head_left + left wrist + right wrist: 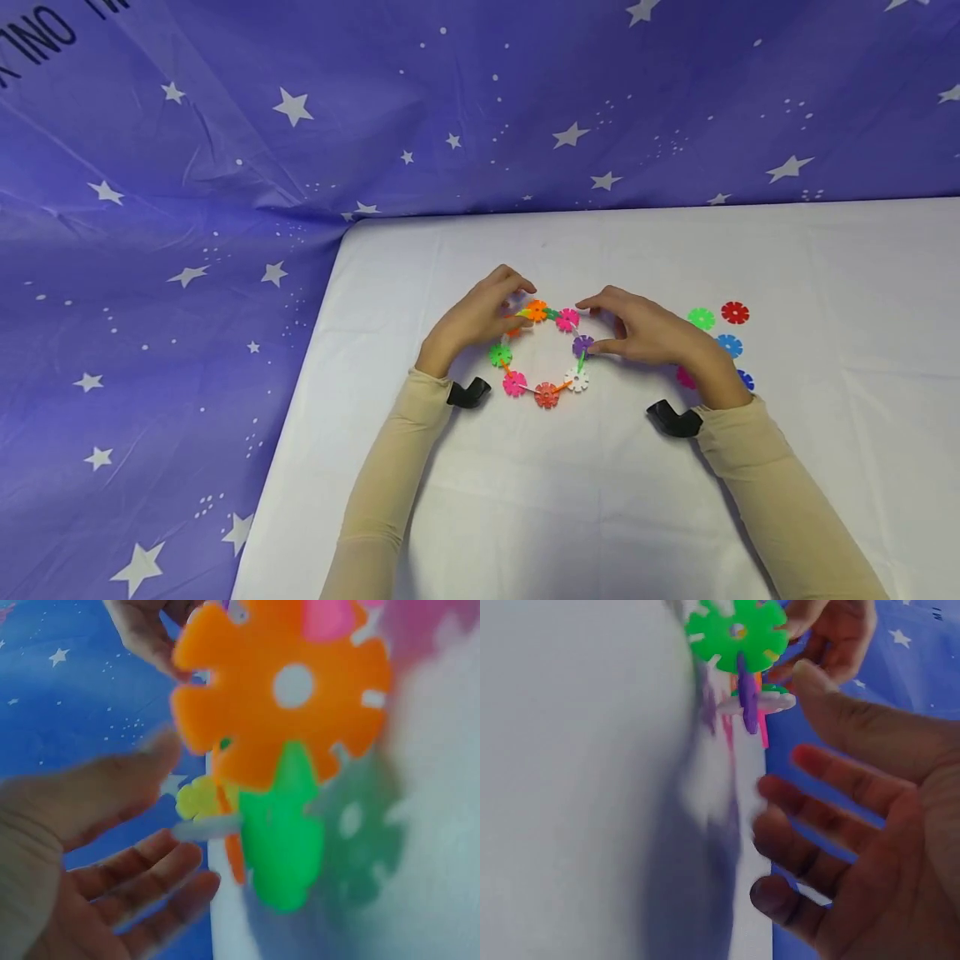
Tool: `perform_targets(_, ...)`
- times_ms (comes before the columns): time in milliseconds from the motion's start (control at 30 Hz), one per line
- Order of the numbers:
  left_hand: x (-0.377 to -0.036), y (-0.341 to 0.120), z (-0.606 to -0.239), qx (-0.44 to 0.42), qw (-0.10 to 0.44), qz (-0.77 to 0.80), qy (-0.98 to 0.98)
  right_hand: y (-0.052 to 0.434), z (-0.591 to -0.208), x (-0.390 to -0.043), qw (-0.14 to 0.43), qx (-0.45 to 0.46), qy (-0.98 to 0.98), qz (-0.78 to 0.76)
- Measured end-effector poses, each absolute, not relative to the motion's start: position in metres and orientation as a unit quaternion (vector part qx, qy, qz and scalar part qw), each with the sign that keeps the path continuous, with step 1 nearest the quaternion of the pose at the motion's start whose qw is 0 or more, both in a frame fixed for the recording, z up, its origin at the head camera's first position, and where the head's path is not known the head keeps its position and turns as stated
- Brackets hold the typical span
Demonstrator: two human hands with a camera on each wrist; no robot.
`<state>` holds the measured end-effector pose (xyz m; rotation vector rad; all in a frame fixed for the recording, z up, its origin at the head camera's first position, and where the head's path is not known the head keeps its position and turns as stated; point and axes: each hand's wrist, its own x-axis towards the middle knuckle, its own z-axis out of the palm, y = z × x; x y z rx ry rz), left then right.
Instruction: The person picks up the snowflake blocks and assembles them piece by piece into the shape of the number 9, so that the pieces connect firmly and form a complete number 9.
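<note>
A ring of notched plastic snowflake discs lies on the table between the two hands. Discs lying flat, such as an orange disc [536, 315], a purple disc [577, 343] and a coral-red disc [543, 401], alternate with ones slotted in on edge. At the ring's left side is my left hand [476, 312], fingers spread and loosely bent. The left wrist view has its thumb [112, 791] close beside a large, near orange disc [247, 735]. My right hand [648, 329] arches at the ring's right side, thumb tip near the purple disc, its fingers apart in the right wrist view.
Several loose discs lie right of the ring, among them a green disc [697, 322], a red disc [731, 317] and a light blue disc [724, 348]; the right wrist partly covers a pink disc [683, 379]. A purple star-patterned cloth [480, 100] hangs behind the white-covered table [540, 517].
</note>
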<state>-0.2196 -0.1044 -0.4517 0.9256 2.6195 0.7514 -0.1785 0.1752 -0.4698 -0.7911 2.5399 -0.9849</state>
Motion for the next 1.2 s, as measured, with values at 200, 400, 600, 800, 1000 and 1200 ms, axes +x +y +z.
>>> perform_targets(200,-0.219,-0.107,-0.450,0.318,0.185,0.258,0.893,0.171,-0.470,-0.181,0.162,-0.279,0.881,-0.347)
perform_targets(400,-0.220,-0.106,-0.451,0.337,0.179,0.276,0.882,0.173,-0.468,-0.180,0.156,-0.253,0.892,-0.342)
perform_targets(600,-0.217,-0.104,-0.452,0.310,0.207,0.247,0.894,0.177,-0.468,-0.180,0.171,-0.256,0.887,-0.345)
perform_targets(800,-0.212,-0.099,-0.455,0.305,0.225,0.225,0.897,0.177,-0.467,-0.179,0.147,-0.234,0.907,-0.319)
perform_targets(1000,-0.210,-0.096,-0.455,0.313,0.225,0.216,0.897,0.178,-0.470,-0.180,0.146,-0.241,0.911,-0.303)
perform_targets(1200,-0.211,-0.096,-0.454,0.317,0.230,0.212,0.895,0.179,-0.471,-0.181,0.156,-0.236,0.913,-0.294)
